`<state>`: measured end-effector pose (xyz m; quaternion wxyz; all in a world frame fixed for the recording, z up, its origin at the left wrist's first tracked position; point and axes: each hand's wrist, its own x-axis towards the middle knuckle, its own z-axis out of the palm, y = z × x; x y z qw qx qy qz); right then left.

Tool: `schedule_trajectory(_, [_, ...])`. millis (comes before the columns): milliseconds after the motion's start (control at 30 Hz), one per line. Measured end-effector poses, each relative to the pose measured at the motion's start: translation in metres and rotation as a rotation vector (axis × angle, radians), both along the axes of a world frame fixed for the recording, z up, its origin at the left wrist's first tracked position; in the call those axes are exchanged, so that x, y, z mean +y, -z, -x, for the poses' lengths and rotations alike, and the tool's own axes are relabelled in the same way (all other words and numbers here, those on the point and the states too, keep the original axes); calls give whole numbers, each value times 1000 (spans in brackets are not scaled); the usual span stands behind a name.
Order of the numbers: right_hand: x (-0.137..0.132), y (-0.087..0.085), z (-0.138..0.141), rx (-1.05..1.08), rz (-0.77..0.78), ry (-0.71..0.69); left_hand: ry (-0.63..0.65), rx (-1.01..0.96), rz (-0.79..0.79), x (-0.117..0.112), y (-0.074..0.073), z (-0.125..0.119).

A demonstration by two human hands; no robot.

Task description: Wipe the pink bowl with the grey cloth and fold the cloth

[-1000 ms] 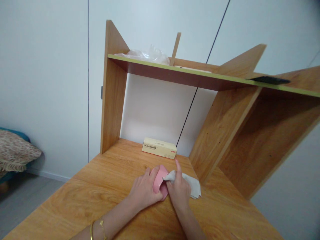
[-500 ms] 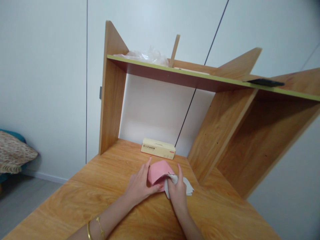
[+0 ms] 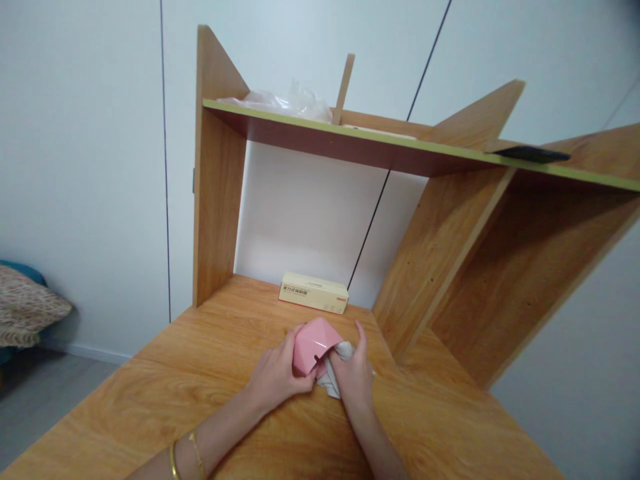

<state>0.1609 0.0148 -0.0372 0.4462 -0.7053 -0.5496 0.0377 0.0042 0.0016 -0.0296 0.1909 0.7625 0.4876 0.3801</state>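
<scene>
A pink faceted container (image 3: 315,343), hollow and with a small notch in its rim, is tilted on its side above the desk. My left hand (image 3: 280,367) grips it from the left, thumb under the rim and fingers round the back. A pale grey cloth (image 3: 329,381) is bunched at the container's opening. My right hand (image 3: 354,377) is closed on this cloth, its fingertips partly hidden in the mouth of the container, while one finger points up.
Behind the hands, a cream printed box (image 3: 314,293) lies on the wooden desk (image 3: 210,373). Overhead runs a shelf (image 3: 370,150) carrying a clear plastic bag (image 3: 287,103) and a flat black object (image 3: 533,155). Upright wooden panels (image 3: 445,253) stand at the right.
The pink container has turned in my left hand, so its notched rim now faces lower right. The cloth has bunched closer to the opening. The view has shifted slightly.
</scene>
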Motion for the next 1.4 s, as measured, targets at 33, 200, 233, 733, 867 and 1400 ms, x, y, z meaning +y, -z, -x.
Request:
schedule_trajectory(33, [-1, -1, -2, -56, 25, 16, -4, 32, 14, -1, -2, -1])
schedule_trajectory(200, [-1, 1, -3, -143, 159, 3, -48, 139, 53, -4, -6, -4])
schedule_trajectory(233, [0, 3, -2, -131, 201, -17, -70, 165, 59, -4, -6, -4])
schedule_trajectory(733, [0, 5, -4, -238, 184, -43, -107, 259, 54, -5, -13, -5])
schedule_trajectory(867, [0, 6, -3, -223, 196, -28, -101, 242, 60, -6, -14, -5])
schedule_trajectory(1400, [5, 13, -6, 126, -9, -306, -50, 163, 74, -2, -11, 6])
